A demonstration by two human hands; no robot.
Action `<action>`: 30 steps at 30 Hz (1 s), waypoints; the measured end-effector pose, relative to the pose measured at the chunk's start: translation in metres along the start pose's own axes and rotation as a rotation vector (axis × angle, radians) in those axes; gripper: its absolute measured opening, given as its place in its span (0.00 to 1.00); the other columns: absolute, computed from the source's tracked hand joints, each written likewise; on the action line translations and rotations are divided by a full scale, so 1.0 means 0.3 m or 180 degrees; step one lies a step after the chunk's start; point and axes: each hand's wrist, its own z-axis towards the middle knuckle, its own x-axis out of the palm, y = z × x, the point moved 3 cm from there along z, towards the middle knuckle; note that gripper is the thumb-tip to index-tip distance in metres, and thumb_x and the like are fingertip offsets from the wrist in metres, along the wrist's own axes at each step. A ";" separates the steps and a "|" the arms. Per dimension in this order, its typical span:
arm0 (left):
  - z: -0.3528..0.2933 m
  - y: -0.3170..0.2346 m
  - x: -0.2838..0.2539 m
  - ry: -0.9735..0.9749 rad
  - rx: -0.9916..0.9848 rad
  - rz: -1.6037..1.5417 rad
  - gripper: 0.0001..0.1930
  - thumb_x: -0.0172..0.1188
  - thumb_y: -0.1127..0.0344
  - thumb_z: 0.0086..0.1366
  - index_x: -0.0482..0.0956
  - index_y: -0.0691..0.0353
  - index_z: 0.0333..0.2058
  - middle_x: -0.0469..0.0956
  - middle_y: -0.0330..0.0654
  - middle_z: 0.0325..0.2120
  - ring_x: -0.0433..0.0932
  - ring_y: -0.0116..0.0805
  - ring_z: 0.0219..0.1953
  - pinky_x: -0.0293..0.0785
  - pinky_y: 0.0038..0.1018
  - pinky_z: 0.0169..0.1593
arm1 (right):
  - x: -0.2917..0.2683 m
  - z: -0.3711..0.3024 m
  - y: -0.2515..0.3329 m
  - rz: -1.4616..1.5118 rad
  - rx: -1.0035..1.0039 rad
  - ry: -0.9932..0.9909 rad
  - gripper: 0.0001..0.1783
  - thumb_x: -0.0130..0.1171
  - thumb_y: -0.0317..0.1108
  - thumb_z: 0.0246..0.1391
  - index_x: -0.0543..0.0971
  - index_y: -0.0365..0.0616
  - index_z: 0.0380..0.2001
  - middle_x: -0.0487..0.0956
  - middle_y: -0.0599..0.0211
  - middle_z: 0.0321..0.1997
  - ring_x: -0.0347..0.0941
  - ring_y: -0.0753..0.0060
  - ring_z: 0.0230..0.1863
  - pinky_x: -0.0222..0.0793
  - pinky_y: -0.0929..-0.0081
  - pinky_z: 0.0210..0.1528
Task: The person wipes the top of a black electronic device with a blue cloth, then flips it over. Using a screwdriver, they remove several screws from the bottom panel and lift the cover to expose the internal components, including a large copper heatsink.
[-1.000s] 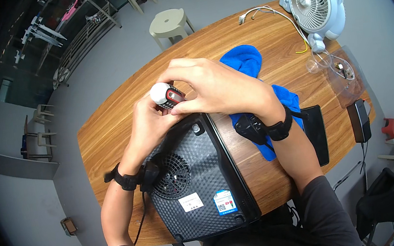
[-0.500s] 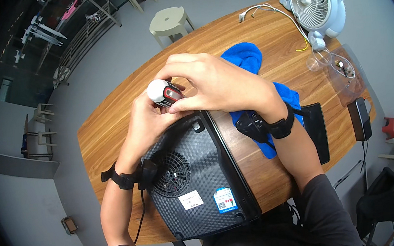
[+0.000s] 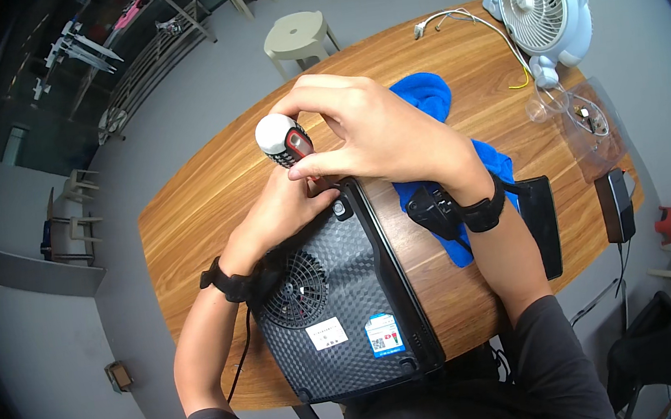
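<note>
A black appliance (image 3: 334,275) with a textured underside and a round fan grille lies bottom up on the wooden table; it looks like an induction cooker. My right hand (image 3: 381,135) grips a screwdriver (image 3: 277,136) by its thick white, black and red handle, held nearly upright over the appliance's far end. Close under the handle, my left hand (image 3: 280,211) rests at the far edge with its thumb on the casing. Its other fingers are curled and mostly hidden, and so is the screwdriver's tip. A round foot (image 3: 340,208) shows beside the left thumb.
Right of the appliance lies a blue cloth (image 3: 426,95), partly under my right forearm, and a black flat object (image 3: 540,229). A light blue fan (image 3: 536,4), a clear plastic bag (image 3: 591,129) and a black box (image 3: 616,206) stand farther right. A stool (image 3: 297,38) is beyond the table.
The screwdriver handle has risen slightly in the picture, with the right hand. The left hand has moved down from the handle toward the appliance, its thumb now on the casing.
</note>
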 end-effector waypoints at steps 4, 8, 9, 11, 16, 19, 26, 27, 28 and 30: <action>-0.009 0.002 0.012 -0.0249 0.0150 -0.0124 0.08 0.66 0.74 0.63 0.79 0.70 0.40 0.83 0.49 0.35 0.84 0.40 0.39 0.80 0.36 0.44 | -0.002 0.011 0.018 0.0013 -0.0009 -0.0080 0.26 0.76 0.40 0.46 0.80 0.38 0.46 0.81 0.55 0.44 0.79 0.49 0.48 0.75 0.61 0.51; -0.033 0.063 -0.008 -0.0240 0.0388 -0.0006 0.08 0.66 0.73 0.64 0.81 0.71 0.39 0.85 0.52 0.32 0.86 0.42 0.37 0.80 0.36 0.44 | 0.006 0.015 0.027 -0.0079 0.0027 -0.0035 0.26 0.76 0.39 0.46 0.80 0.37 0.46 0.81 0.55 0.43 0.79 0.49 0.48 0.75 0.62 0.51; -0.044 0.067 -0.027 -0.0179 0.0427 0.0174 0.08 0.66 0.72 0.64 0.81 0.71 0.39 0.85 0.52 0.32 0.86 0.42 0.36 0.80 0.36 0.43 | -0.002 0.017 0.041 -0.0118 0.0098 0.0043 0.27 0.76 0.39 0.45 0.80 0.37 0.45 0.81 0.54 0.43 0.79 0.51 0.47 0.75 0.62 0.52; -0.101 0.073 -0.077 -0.0122 0.0249 0.0174 0.09 0.67 0.70 0.64 0.82 0.70 0.39 0.85 0.52 0.28 0.86 0.43 0.32 0.80 0.35 0.40 | 0.005 0.014 0.058 -0.0138 0.0114 -0.0001 0.25 0.77 0.38 0.46 0.80 0.38 0.45 0.80 0.60 0.40 0.77 0.61 0.40 0.73 0.68 0.44; -0.370 0.174 -0.200 -0.0196 -0.0823 -0.0113 0.07 0.65 0.69 0.67 0.84 0.68 0.35 0.84 0.40 0.24 0.82 0.25 0.27 0.80 0.26 0.35 | 0.042 0.017 0.106 0.0132 0.0360 0.0010 0.25 0.79 0.35 0.46 0.81 0.39 0.46 0.73 0.75 0.33 0.56 0.86 0.24 0.52 0.82 0.25; -0.556 0.261 -0.223 -0.0070 -0.1185 -0.0149 0.07 0.66 0.69 0.67 0.84 0.68 0.34 0.84 0.39 0.24 0.82 0.26 0.26 0.80 0.25 0.34 | 0.060 0.006 0.106 0.0065 0.0468 0.0049 0.25 0.79 0.34 0.45 0.81 0.40 0.46 0.74 0.78 0.34 0.52 0.88 0.23 0.48 0.83 0.24; -0.976 0.424 -0.163 0.0314 -0.1654 -0.0417 0.06 0.66 0.71 0.66 0.83 0.69 0.32 0.84 0.40 0.24 0.81 0.26 0.26 0.79 0.25 0.33 | 0.132 -0.003 0.095 0.0557 0.0536 0.0147 0.24 0.75 0.28 0.49 0.80 0.39 0.49 0.77 0.79 0.38 0.55 0.93 0.26 0.46 0.86 0.25; -1.020 0.434 -0.147 0.0274 -0.1650 -0.0490 0.06 0.66 0.71 0.65 0.83 0.69 0.32 0.84 0.40 0.24 0.81 0.26 0.26 0.79 0.25 0.33 | 0.126 -0.004 0.100 0.0367 0.0661 0.0284 0.24 0.74 0.26 0.50 0.80 0.38 0.51 0.79 0.77 0.40 0.57 0.93 0.28 0.47 0.87 0.26; -1.056 0.444 -0.132 0.0235 -0.1623 -0.0553 0.06 0.66 0.72 0.65 0.83 0.69 0.33 0.84 0.40 0.24 0.82 0.26 0.26 0.79 0.26 0.33 | 0.131 -0.011 0.101 0.0611 0.0612 0.0177 0.23 0.73 0.25 0.51 0.79 0.38 0.51 0.79 0.77 0.40 0.59 0.94 0.30 0.47 0.88 0.26; -1.120 0.460 -0.097 0.0176 -0.1657 -0.0511 0.07 0.64 0.70 0.65 0.82 0.67 0.29 0.83 0.41 0.22 0.82 0.27 0.26 0.78 0.26 0.33 | 0.135 -0.023 0.108 0.0753 0.0759 0.0138 0.23 0.72 0.25 0.52 0.78 0.38 0.51 0.80 0.76 0.40 0.64 0.93 0.32 0.52 0.89 0.28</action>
